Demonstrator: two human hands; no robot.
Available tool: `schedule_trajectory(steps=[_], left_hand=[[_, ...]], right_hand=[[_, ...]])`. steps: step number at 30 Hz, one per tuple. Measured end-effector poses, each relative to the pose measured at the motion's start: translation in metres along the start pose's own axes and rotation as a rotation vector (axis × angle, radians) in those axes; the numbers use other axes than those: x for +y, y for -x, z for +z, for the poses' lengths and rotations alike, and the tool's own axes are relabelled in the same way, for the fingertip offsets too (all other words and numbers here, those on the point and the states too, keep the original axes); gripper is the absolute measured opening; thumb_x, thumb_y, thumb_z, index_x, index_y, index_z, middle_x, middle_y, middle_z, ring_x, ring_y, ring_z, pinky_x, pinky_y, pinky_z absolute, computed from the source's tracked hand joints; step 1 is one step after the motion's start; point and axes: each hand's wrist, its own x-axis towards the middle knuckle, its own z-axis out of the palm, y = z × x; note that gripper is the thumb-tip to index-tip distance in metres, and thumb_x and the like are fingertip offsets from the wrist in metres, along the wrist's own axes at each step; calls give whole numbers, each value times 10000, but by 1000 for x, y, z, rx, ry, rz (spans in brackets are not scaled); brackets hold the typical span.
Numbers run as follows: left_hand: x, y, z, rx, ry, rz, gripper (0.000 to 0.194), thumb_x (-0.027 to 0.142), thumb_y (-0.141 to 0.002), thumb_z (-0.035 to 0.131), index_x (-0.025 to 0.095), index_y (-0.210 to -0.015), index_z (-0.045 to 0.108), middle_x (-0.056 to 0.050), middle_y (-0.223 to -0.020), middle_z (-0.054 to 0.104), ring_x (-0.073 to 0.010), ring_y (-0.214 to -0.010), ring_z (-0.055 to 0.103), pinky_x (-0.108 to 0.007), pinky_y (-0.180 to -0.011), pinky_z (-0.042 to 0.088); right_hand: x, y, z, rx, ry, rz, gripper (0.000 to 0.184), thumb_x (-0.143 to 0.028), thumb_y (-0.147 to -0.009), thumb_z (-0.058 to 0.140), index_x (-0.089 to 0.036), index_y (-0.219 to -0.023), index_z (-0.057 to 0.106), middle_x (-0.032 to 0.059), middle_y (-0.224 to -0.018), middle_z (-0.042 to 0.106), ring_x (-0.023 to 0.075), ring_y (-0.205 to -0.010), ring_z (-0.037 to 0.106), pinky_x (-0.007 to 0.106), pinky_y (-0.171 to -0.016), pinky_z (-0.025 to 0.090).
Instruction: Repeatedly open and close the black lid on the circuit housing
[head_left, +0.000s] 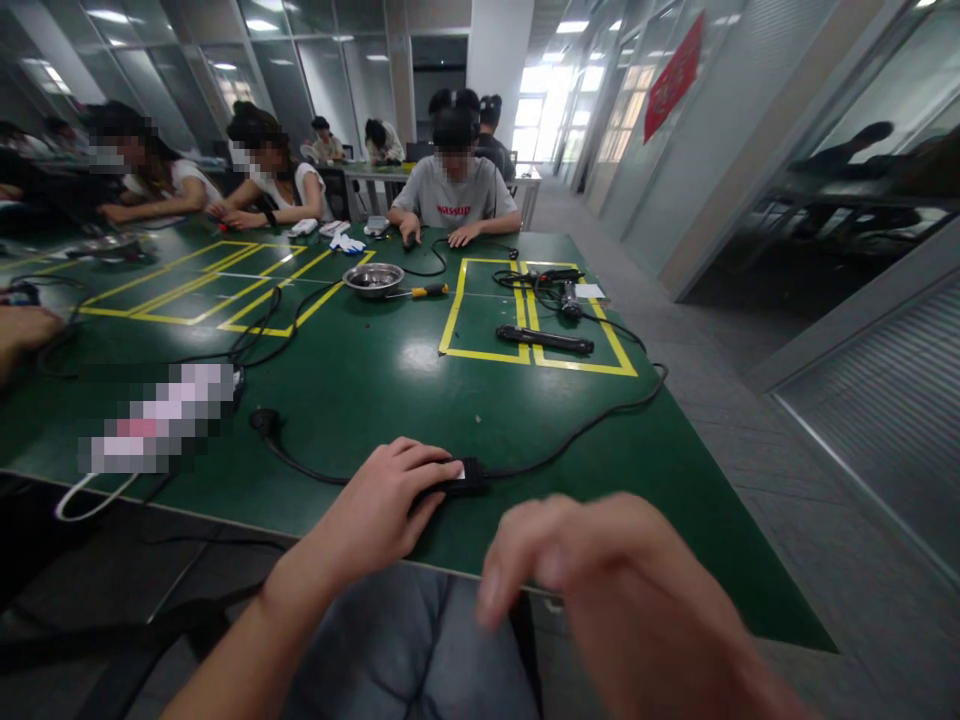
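Black adapter (466, 477) on table (360, 375), left fingers curled over it; right hand (600, 560) raised, empty, fingers bent.

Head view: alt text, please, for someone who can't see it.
Left hand resting on a small black box along a cable on a green table; right hand, blurred, in the foreground. Farther back: a metal bowl, a yellow-handled tool, a black rod across yellow tape, and a seated person opposite.
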Motion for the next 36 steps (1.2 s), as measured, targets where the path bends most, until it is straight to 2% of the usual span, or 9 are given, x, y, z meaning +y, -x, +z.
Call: schedule_trajectory(steps=[3,6,9,14,17,21,25,31,36], left_hand=[[1,-1,-2,-20,-41,-4,373,153,-1031,649,297,-1356,762,-83,-1329,783,-290,-1163,695,-460,-995,568],[2,-3,-2,-11,-67,-29,358,145,-1025,654,290,-1333,762,-82,-1296,788,-293,-1138,693,-453,-961,568],[1,-4,2,7,-48,-39,355,129,-1020,628,277,-1318,750,-86,-1291,777,-295,-1148,678,-459,-979,569],[2,2,16,98,-18,-11,354,126,-1020,550,245,-1324,687,-122,-1305,719,-308,-1176,631,-499,-1020,562],[5,3,21,100,-36,-23,311,144,-1018,550,225,-1295,667,-133,-1264,703,-313,-1148,624,-504,-995,560],[6,2,21,114,-44,-14,254,157,-1053,529,230,-1263,652,-115,-1245,708,-294,-1117,635,-466,-961,550],[6,4,19,149,-43,-21,248,138,-1058,520,249,-1239,647,-88,-1243,721,-274,-1103,647,-433,-959,537],[-5,-5,17,362,50,-194,147,193,-1034,561,234,-1155,634,-102,-1204,748,-278,-1106,685,-436,-974,558],[-16,-20,6,150,8,-305,127,198,-1000,648,257,-1072,735,-80,-1195,792,-307,-1145,707,-508,-1016,563]], right_hand=[[35,-53,11,53,-340,90,164,-255,-1045,460,-247,-941,587,49,-869,670,231,-827,671,355,-755,573],[77,-91,27,-98,-242,184,69,-203,-940,526,-244,-886,532,3,-841,634,199,-779,600,335,-740,496],[103,-105,46,-168,-182,158,68,-185,-930,517,-241,-894,528,9,-852,632,211,-806,607,354,-768,481],[89,-96,49,74,-255,-137,128,-240,-1016,477,-226,-1044,601,66,-961,696,253,-927,644,409,-861,496],[76,-84,40,49,-240,-259,144,-235,-1028,465,-220,-1068,603,68,-988,704,253,-907,632,420,-848,471],[89,-72,41,-85,-91,-141,124,-250,-1030,482,-218,-1063,598,82,-1012,692,268,-923,607,436,-841,443],[111,-71,49,-108,-26,66,103,-218,-1034,470,-223,-1000,567,59,-936,647,255,-889,601,416,-820,446],[107,-67,47,-206,83,-1,127,-125,-992,490,-211,-935,564,50,-900,619,251,-860,576,408,-784,423],[100,-59,46,-275,131,-35,107,-168,-985,600,-192,-1078,646,83,-1023,671,288,-956,603,456,-854,461]])
